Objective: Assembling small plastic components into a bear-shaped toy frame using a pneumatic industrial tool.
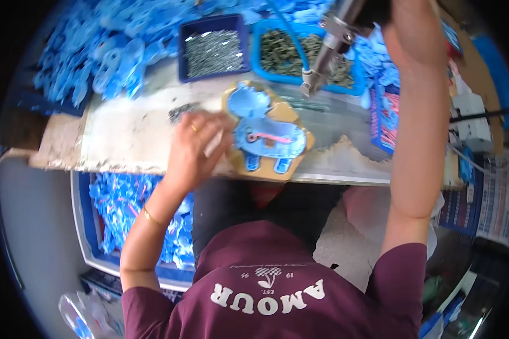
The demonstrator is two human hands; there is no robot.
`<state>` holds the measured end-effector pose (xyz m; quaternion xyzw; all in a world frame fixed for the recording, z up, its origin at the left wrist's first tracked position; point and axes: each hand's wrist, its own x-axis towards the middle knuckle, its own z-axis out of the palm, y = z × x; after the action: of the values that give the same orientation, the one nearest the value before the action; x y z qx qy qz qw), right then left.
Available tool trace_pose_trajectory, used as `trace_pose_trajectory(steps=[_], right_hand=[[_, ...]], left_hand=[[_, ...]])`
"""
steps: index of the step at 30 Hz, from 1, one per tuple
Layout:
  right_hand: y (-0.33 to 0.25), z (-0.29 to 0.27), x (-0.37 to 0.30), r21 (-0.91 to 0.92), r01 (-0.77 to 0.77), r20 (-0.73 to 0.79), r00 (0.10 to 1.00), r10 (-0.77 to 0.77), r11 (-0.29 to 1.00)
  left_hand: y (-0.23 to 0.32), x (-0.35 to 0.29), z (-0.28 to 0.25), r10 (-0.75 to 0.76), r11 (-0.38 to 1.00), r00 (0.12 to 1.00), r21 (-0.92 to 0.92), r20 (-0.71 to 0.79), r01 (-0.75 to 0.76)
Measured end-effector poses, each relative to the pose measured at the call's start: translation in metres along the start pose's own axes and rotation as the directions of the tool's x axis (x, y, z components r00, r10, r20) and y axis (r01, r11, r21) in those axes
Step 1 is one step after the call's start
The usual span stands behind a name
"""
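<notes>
A light blue, animal-shaped plastic shell half (271, 141) lies hollow side up in a tan holder (239, 165). Along its inside runs a pink strip (274, 137). My left hand (195, 147) is at the holder's left edge, fingers bent toward the shell; motion blurs the fingertips, so I cannot tell what is between them. Just beyond that hand sits a small heap of grey metal bits (181, 112). My right hand (415, 34) is raised at the top right, beside a slanted metal tool (332, 42) with a blue hose (291, 31). Its fingers are hidden.
Behind the holder stand a dark blue tray (182, 59) of small metal pieces and a light blue basket (259, 63) of greenish-grey parts. Blue plastic pieces (119, 51) pile up at the back left. A purple basket (375, 121) holds pink parts. Below the table's left is a full bin (85, 226).
</notes>
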<state>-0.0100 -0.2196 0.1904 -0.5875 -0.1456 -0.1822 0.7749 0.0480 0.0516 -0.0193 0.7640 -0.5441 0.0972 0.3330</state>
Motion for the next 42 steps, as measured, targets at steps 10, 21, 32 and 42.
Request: trace_pose_trajectory(steps=[10,21,32,42], right_hand=[[0.020,-0.227,-0.082,-0.955,-0.219,-0.240,0.966,-0.091,0.199],[0.049,-0.225,-0.117,-0.913,-0.349,-0.315,0.932,-0.178,-0.213],[0.056,-0.069,-0.141,-0.407,-0.415,0.333,0.762,0.556,0.813],[0.113,-0.201,-0.087,-0.894,-0.132,-0.050,0.979,-0.198,-0.429]], left_hand=[[0.052,0.015,-0.066,0.120,0.982,0.955,-0.177,0.273,-0.073],[0.065,-0.072,-0.203,-0.624,0.733,0.693,0.579,0.362,0.357],[0.091,0.033,-0.010,-0.042,0.860,0.979,-0.492,0.198,0.136],[0.053,-0.002,-0.001,0.113,0.994,0.992,-0.002,-0.064,-0.113]])
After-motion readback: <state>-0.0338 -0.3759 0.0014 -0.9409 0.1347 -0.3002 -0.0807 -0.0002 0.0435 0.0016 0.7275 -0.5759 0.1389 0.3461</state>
